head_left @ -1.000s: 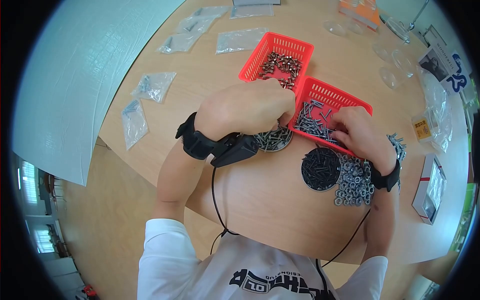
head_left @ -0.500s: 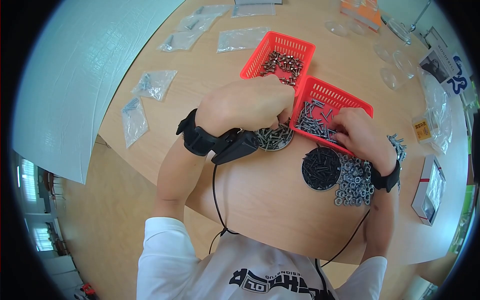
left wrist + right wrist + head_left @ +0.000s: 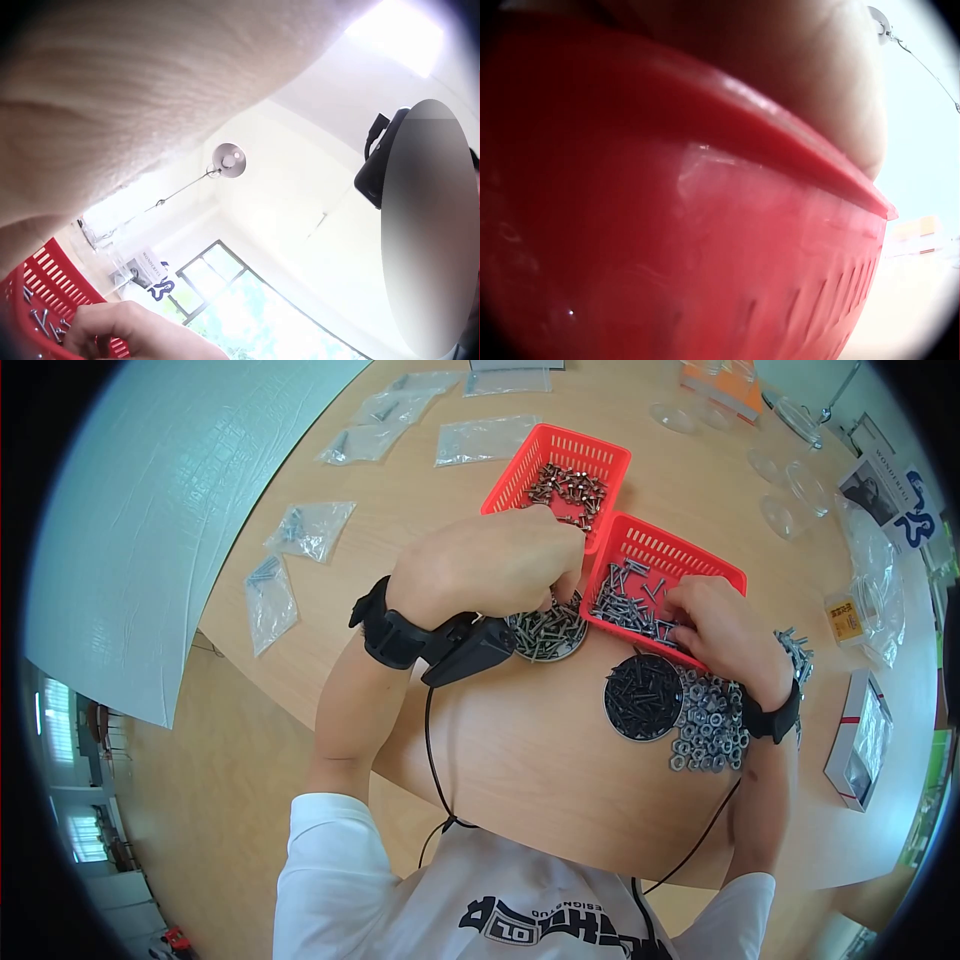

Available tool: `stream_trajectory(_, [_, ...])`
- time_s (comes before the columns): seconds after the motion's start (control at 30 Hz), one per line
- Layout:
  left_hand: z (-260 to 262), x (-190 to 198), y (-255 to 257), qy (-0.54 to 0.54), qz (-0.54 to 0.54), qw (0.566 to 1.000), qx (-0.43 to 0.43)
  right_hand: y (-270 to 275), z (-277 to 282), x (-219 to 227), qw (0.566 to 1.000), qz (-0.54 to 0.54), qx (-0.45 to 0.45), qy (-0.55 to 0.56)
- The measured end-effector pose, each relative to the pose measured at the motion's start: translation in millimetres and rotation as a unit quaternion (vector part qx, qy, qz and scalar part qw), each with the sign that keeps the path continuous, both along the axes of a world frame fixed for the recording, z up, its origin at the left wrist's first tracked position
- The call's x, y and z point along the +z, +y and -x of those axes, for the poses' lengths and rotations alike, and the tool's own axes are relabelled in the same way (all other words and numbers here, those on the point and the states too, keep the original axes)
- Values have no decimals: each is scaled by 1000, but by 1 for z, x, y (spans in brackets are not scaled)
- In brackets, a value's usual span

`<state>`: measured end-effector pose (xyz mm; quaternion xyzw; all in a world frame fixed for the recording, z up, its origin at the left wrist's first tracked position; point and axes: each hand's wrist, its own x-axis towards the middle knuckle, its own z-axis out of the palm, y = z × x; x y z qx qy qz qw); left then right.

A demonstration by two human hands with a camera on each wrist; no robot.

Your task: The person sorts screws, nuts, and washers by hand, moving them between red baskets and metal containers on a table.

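Observation:
In the head view my left hand (image 3: 490,563) bends down over a round dish of silver screws (image 3: 548,634), its fingertips by the near corner of a red basket (image 3: 675,536). That basket holds loose grey screws (image 3: 625,606). My right hand (image 3: 722,618) reaches over the basket's near rim, its fingers bent down among the screws and their tips hidden. I cannot tell whether either hand pinches a screw. The left wrist view shows the right hand (image 3: 124,330) inside the basket. In the right wrist view the basket wall (image 3: 705,225) fills most of the picture, below the hand.
A second red basket (image 3: 588,452) with brownish bolts stands behind the left hand. Near me lie a dish of black screws (image 3: 644,698) and a spread of nuts (image 3: 708,730). Plastic bags (image 3: 310,532) lie at left, clear round containers (image 3: 780,515) at the far right.
My left hand has shifted slightly back and to the left, showing a little more of the screw dish. The right hand stays almost still in the basket.

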<state>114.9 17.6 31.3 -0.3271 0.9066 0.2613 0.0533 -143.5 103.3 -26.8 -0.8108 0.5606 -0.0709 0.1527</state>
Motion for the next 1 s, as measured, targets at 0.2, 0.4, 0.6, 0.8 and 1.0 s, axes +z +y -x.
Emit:
stream_trajectory(0.2, [-3, -9, -3, 30, 23, 999, -34, 0, 0, 0, 1000, -4, -1, -5])
stream_trajectory(0.4, [-3, -10, -2, 48, 51, 997, -35, -2, 0, 1, 1000, -20, -6, 5])
stream_trajectory(0.6, [-5, -14, -1, 65, 60, 996, -33, -1, 1, -2, 1000, -8, -4, -8])
stream_trajectory(0.8, [-7, -18, -1, 80, 76, 994, -24, 1, -6, 7, 999, 6, -13, -34])
stream_trajectory(1.0, [-9, -21, -3, 132, 111, 984, -39, -1, -3, 3, 999, 13, -6, -31])
